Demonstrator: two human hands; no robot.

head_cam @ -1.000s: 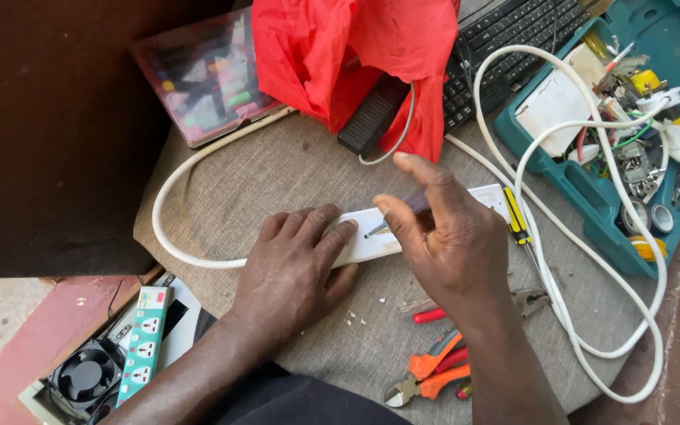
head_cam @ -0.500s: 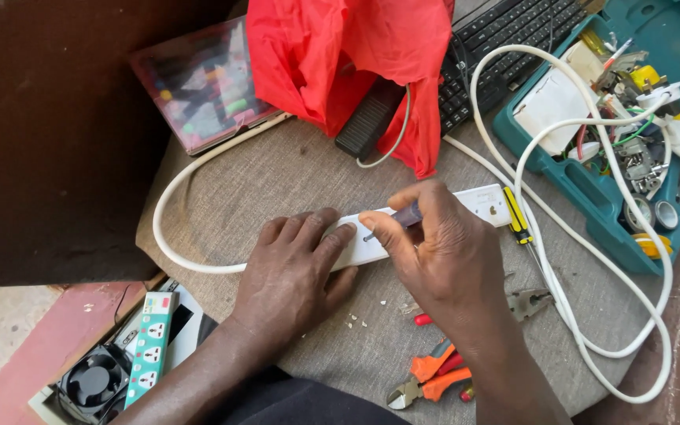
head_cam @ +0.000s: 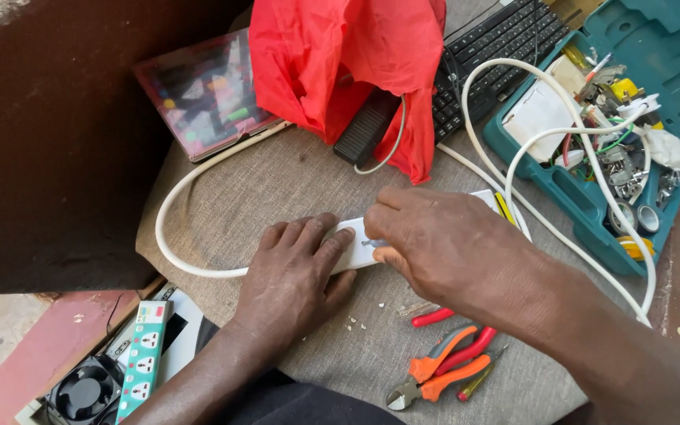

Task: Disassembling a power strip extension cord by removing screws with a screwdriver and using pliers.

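Left hand (head_cam: pixel 293 271) lies flat, fingers together, pressing the white power strip (head_cam: pixel 356 245) onto the cloth-covered table (head_cam: pixel 277 181). Right hand (head_cam: pixel 450 248) pinches a small screwdriver (head_cam: pixel 373 243) against the strip; pliers (head_cam: pixel 434 374) lie just beside.

Bright even daylight | soft shadows | sharp focus | no glare

My one head camera looks steeply down, close over the work.

I see the left hand (head_cam: pixel 293 271) and right hand (head_cam: pixel 450 248) mid-frame; beyond them a teal toolbox (head_cam: pixel 592 197), near the right wrist orange pliers (head_cam: pixel 434 374).
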